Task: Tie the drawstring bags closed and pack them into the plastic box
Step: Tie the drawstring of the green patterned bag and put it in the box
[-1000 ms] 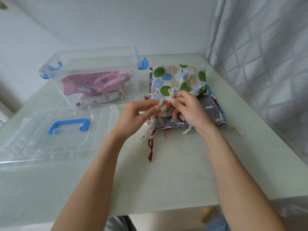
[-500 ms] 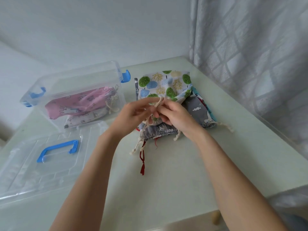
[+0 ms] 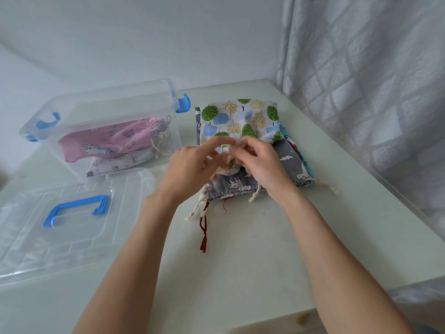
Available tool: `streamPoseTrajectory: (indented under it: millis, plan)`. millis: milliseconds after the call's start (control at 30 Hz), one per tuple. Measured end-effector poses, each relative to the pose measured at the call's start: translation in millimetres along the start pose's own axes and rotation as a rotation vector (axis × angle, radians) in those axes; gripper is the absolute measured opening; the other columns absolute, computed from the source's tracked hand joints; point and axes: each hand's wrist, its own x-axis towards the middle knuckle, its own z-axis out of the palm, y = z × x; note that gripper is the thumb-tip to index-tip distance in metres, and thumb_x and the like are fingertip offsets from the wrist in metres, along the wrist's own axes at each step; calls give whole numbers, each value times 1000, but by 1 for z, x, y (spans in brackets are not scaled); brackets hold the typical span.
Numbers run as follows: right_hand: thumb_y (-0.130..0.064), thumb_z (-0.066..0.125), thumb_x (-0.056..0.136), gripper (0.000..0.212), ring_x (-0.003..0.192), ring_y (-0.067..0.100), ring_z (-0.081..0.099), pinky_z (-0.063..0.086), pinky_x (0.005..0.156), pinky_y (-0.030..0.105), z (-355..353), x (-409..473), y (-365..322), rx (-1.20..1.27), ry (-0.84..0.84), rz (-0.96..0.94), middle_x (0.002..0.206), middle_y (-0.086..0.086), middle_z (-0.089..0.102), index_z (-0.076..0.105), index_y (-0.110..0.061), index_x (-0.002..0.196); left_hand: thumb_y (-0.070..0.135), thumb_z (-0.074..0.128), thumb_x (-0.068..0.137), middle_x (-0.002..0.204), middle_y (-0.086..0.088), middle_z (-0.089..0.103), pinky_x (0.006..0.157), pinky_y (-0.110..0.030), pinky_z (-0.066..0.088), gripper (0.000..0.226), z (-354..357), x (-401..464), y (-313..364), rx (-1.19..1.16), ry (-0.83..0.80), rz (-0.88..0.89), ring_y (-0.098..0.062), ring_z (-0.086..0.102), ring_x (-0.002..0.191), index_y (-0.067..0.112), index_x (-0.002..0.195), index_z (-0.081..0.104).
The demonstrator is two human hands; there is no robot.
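Note:
A tree-print drawstring bag [image 3: 238,118] lies on top of a pile of bags, above a grey animal-print bag [image 3: 290,162]. My left hand [image 3: 192,167] and my right hand [image 3: 261,162] meet at the gathered mouth of the tree-print bag, fingers curled and pinching its cream drawstring; motion blur hides the cord itself. The clear plastic box [image 3: 108,104] stands at the back left with a pink unicorn bag [image 3: 106,143] and a white patterned bag [image 3: 115,166] inside.
The box's clear lid [image 3: 29,237] with a blue handle [image 3: 74,209] lies flat at the front left. Cream and red cords [image 3: 203,233] trail from the pile toward me. A grey curtain [image 3: 373,80] hangs along the table's right edge.
Both hands have kept working the cord at the bag's mouth, fingers shifting against each other. The camera has tilted, so the whole scene sits differently in view.

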Motion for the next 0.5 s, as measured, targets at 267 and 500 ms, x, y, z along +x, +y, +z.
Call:
streamPoseTrajectory:
  millis: [267,500]
  plan:
    - [-17,52,95,22,46,-1,41,32,47,10,2,0,-1,69,-32,23,63,1,51,57,-1,81,6,70,80,102,10,61,73,-11,52,31,4,-7,-9,-80,194,5,1,60,86,15,109,66]
    - [-21,50,96,27,47,-1,43,31,48,11,4,-1,1,11,-52,19,63,-4,55,59,2,85,13,68,83,76,13,67,67,-14,50,10,8,-8,2,-385,254,-202,2,61,74,22,83,67]
